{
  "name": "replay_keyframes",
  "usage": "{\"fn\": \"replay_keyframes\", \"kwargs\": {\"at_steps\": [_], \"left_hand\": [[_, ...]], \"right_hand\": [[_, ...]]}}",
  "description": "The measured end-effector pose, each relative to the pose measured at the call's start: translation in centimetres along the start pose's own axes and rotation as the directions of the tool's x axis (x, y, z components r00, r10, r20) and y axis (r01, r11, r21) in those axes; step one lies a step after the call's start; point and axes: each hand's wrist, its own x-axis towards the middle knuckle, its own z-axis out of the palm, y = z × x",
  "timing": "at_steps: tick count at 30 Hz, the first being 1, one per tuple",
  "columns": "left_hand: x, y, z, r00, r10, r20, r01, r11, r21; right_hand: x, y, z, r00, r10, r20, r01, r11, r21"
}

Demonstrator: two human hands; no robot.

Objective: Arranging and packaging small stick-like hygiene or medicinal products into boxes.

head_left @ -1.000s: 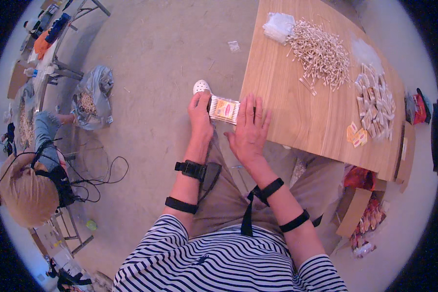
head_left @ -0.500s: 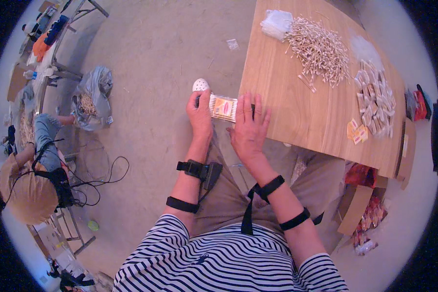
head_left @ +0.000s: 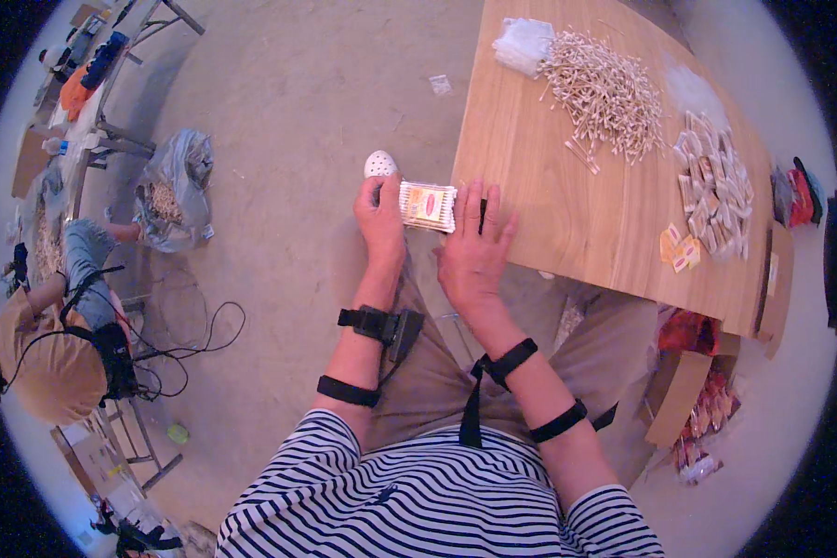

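Note:
A clear packet of cotton swabs [head_left: 427, 206] with an orange-and-yellow label card is pinched at its left end by my left hand [head_left: 378, 221]. It hangs just off the left corner of the wooden table [head_left: 549, 200]. My right hand [head_left: 474, 256] lies against that corner with fingers stretched out, close beside the packet's right end. Whether its thumb touches the packet is hard to make out. On the table are a heap of loose cotton swabs [head_left: 609, 93], a pile of filled swab packets [head_left: 716, 191] and a few label cards [head_left: 681, 248].
Clear plastic bags [head_left: 523, 46] lie at the table's far left corner, more [head_left: 696, 96] toward the right. A cardboard box [head_left: 676, 400] stands below the right side. At left, a person in a tan cap [head_left: 54, 358] sits near a grey sack [head_left: 179, 200] and floor cables [head_left: 205, 344].
My right fingers have eased slightly away from the packet's right end, which shows more fully. My left hand keeps its pinch. The whole view has shifted a little.

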Motion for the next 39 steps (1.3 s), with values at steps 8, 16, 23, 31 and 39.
{"fn": "replay_keyframes", "kwargs": {"at_steps": [8, 16, 23, 31, 39], "left_hand": [[-0.2, 1.1, 0.1, 1.0, 0.006, -0.03, -0.006, 1.0, 0.012], [-0.1, 0.7, 0.0, 0.999, 0.017, -0.028, -0.016, 1.0, 0.027], [-0.3, 1.0, 0.2, 0.999, 0.027, -0.033, -0.027, 0.999, 0.019], [-0.3, 0.8, 0.1, 1.0, -0.003, -0.013, 0.003, 1.0, -0.021], [0.0, 0.3, -0.2, 1.0, 0.014, 0.006, -0.014, 1.0, -0.009]], "right_hand": [[-0.1, 0.3, -0.2, 1.0, -0.004, 0.013, 0.002, 0.987, 0.163], [0.2, -0.5, 0.1, 1.0, 0.003, -0.027, -0.003, 1.0, 0.011], [0.6, -1.0, 1.0, 0.995, 0.007, -0.103, -0.017, 0.994, -0.103], [0.4, -0.1, 0.2, 0.999, -0.031, -0.041, 0.034, 0.996, 0.082], [1.2, 1.3, 0.2, 0.987, -0.15, -0.058, 0.15, 0.989, -0.017]]}}
